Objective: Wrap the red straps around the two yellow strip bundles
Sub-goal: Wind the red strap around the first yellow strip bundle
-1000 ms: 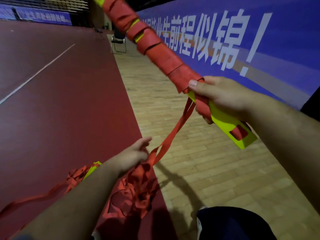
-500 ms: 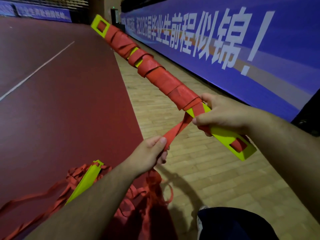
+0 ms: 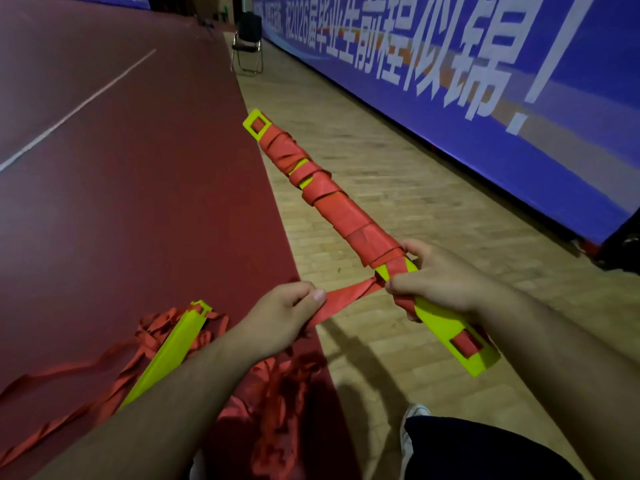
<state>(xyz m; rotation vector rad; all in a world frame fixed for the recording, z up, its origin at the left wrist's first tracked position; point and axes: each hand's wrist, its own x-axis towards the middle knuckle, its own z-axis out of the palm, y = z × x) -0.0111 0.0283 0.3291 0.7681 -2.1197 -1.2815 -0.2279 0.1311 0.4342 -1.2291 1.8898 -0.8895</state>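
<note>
My right hand (image 3: 440, 278) grips a yellow strip bundle (image 3: 446, 323) near its lower end, held in the air and slanting up to the left. Red strap (image 3: 346, 216) is wound around most of its length. A free length of the strap (image 3: 349, 294) runs taut from the bundle to my left hand (image 3: 284, 313), which pinches it between thumb and fingers. A second yellow strip bundle (image 3: 169, 351) lies on the floor at lower left, amid a loose pile of red strap (image 3: 277, 393).
Dark red court flooring (image 3: 121, 202) covers the left, wooden flooring (image 3: 398, 188) the right. A blue banner wall (image 3: 485, 98) runs along the right. A folding chair (image 3: 247, 43) stands far back. My shoe (image 3: 412, 424) and dark trouser leg are at the bottom.
The wrapped bundle has dropped lower and tilted flatter. My left hand rose from the strap pile, took the free strap and now pulls it taut to the left.
</note>
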